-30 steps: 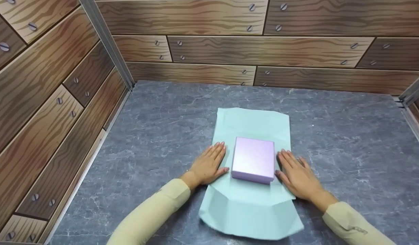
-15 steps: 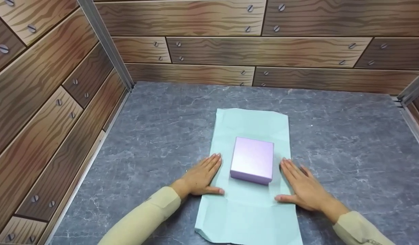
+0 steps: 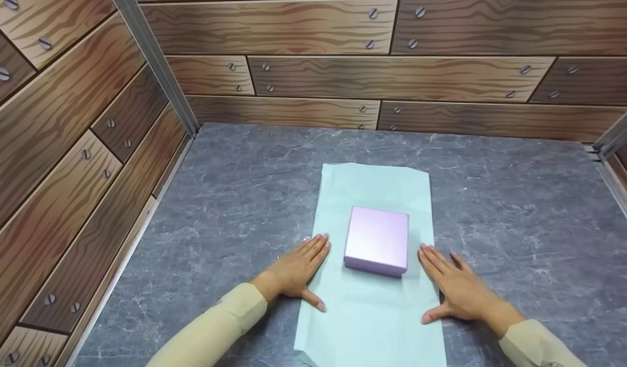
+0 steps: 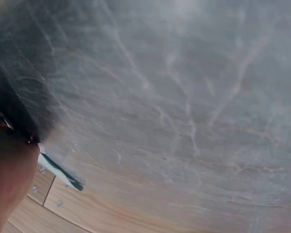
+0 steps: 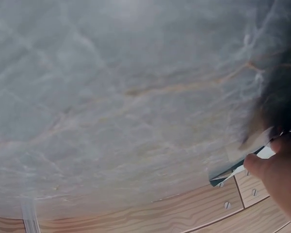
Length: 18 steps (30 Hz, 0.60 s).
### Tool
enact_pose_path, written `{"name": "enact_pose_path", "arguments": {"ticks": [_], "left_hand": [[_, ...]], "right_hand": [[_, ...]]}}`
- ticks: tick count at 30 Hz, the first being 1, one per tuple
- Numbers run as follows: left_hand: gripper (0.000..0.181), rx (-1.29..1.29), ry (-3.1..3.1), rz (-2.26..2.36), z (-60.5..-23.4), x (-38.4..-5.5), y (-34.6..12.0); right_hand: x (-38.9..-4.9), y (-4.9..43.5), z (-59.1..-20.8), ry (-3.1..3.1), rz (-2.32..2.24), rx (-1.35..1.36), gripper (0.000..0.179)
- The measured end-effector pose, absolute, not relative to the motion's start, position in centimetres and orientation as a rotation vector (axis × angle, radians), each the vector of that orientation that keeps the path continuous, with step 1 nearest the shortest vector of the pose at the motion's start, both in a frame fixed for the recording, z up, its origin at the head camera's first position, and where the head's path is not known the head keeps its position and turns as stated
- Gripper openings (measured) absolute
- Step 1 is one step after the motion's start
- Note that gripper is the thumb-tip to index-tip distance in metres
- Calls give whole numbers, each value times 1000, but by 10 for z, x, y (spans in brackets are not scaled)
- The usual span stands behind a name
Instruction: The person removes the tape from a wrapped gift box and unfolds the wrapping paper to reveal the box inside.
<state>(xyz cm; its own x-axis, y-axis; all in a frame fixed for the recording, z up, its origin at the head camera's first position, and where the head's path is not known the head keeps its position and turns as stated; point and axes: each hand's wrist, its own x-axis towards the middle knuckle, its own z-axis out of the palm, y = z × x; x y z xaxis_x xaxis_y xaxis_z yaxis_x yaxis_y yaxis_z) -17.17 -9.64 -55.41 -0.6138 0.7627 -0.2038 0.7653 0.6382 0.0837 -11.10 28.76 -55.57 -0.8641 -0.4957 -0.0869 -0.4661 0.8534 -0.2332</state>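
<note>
A lilac box (image 3: 376,239) with a lid sits on a long strip of pale mint wrapping paper (image 3: 369,326). The paper lies nearly flat, with soft creases and a slightly raised front left corner. My left hand (image 3: 295,270) rests with straight fingers on the paper's left edge, thumb spread towards me. On the opposite edge my right hand (image 3: 459,285) presses the paper, fingers extended and thumb apart. Neither hand touches the box. In the left wrist view part of the left hand (image 4: 12,174) shows; in the right wrist view part of the right hand (image 5: 279,179) appears at the paper's edge.
The grey marbled tabletop (image 3: 232,204) extends around the paper. Behind it stands a wood-print wall (image 3: 313,76), with another wood-print wall (image 3: 79,178) along the left. A metal post (image 3: 158,66) marks their corner.
Both hands have slid towards me along the paper's edges, and the thumbs have spread. The front flap, earlier angled up and creased, now lies flatter and reaches past the frame's bottom.
</note>
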Motion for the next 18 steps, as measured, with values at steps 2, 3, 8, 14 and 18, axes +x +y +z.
{"name": "enact_pose_path", "arguments": {"ticks": [2,3,8,14,18], "left_hand": [[132,1237,2645,-12,-554,-170,-95],[132,1229,2649,-15,-554,-170,-94],[132,1192,2663,-38,-554,-166,-92],[132,1157,2668,-31,-555,-165,-90],[130,1182,2670,-13,-556,-167,-92]], "right_hand": [[-112,289,-555,2890,-307,-764,134],[-113,289,-554,2890,-305,-769,134],[-116,291,-552,2856,-318,-775,134],[-122,293,-550,2836,-313,-772,134],[-124,293,-551,2838,-302,-783,134]]}}
